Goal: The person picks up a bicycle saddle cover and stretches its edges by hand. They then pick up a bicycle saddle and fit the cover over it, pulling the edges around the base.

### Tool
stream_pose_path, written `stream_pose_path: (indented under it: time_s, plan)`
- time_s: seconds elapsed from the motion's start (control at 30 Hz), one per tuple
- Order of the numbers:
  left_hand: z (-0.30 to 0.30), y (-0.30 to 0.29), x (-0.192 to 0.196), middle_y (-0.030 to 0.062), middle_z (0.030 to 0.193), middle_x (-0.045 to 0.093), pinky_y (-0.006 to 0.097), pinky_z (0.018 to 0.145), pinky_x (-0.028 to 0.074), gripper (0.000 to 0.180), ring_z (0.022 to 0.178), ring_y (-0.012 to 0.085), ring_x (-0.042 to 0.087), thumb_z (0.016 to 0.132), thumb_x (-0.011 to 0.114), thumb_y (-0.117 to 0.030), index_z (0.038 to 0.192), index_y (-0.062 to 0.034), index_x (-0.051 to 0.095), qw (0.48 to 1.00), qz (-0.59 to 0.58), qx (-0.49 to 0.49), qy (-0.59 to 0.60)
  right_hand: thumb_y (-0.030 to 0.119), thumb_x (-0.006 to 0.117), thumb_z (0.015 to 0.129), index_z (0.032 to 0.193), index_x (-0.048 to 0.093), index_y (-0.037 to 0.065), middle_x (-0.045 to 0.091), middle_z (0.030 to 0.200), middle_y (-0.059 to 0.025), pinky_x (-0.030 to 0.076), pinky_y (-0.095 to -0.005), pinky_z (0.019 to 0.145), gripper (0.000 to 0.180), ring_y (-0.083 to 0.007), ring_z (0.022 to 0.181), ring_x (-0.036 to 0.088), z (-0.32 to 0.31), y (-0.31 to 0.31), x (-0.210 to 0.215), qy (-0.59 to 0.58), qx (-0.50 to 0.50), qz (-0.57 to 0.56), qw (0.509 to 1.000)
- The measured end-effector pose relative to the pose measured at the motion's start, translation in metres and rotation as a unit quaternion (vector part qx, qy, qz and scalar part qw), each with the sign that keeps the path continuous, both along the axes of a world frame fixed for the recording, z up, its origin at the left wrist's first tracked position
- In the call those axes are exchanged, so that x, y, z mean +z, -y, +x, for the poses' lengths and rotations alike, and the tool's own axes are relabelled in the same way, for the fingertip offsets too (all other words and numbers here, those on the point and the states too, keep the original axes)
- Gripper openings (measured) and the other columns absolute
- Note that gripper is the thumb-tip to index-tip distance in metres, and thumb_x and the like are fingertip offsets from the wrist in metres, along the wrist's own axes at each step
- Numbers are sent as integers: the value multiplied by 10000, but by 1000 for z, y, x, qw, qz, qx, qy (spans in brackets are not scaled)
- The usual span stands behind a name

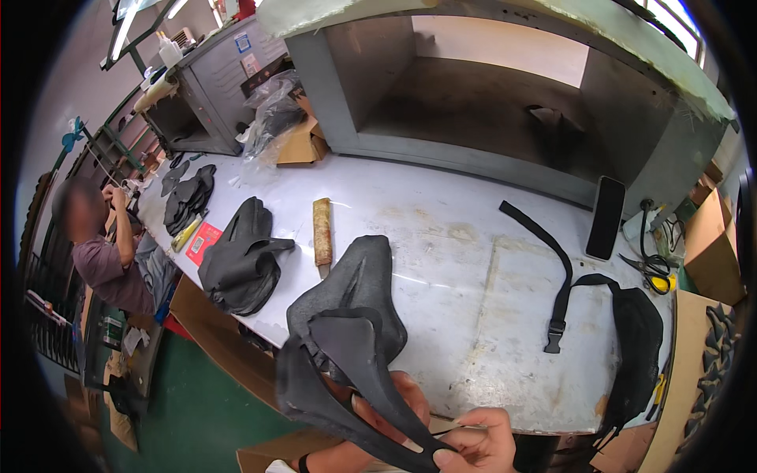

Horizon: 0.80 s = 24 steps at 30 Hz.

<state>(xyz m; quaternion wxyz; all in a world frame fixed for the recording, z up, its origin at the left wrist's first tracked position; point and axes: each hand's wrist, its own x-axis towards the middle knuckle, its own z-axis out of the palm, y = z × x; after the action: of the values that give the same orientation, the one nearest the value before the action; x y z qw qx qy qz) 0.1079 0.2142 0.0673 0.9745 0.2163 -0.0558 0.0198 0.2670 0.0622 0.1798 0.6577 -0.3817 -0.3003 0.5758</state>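
A black bicycle saddle cover [347, 339], long and split down the middle, hangs over the near edge of the table. My left hand [394, 406] holds it from beneath, with fingers curled around its narrow part. At the narrow tip, my right hand [482, 443] pinches the edge between thumb and fingers; a thin dark strand shows beside the fingertips. Directly beyond lies a dark grey saddle-shaped piece [367, 272], partly covered by the held one. A stack of similar black pieces [240, 264] rests farther left.
A worn-handled knife [322, 232] lies on the white table [449, 315]. To the right are a buckled black strap bag [635, 347], a phone [605, 218] and scissors [653, 272]. A grey metal cabinet [473, 162] stands behind. Another person [106, 252] sits at the left.
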Motion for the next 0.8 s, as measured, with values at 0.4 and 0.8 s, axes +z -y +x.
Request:
stream_pose_path:
  time_s: [0.4, 0.8]
  plan:
    - [33, 44, 32, 54, 728, 499, 233, 550, 354, 342, 613, 106, 433, 1019, 389, -333, 1003, -15, 513, 877, 97, 451, -134, 172, 711, 854, 745, 617, 35, 526, 550, -76, 376, -306, 443, 199, -192, 464, 533, -50, -52, 30, 273, 0, 249, 929]
    - [59, 40, 64, -2, 701, 551, 231, 534, 378, 133, 610, 53, 463, 924, 614, -115, 889, 13, 616, 815, 427, 304, -245, 193, 616, 893, 879, 514, -8, 575, 648, -106, 445, -295, 471, 226, -157, 502, 531, 83, 111, -35, 324, -336, -110, 878]
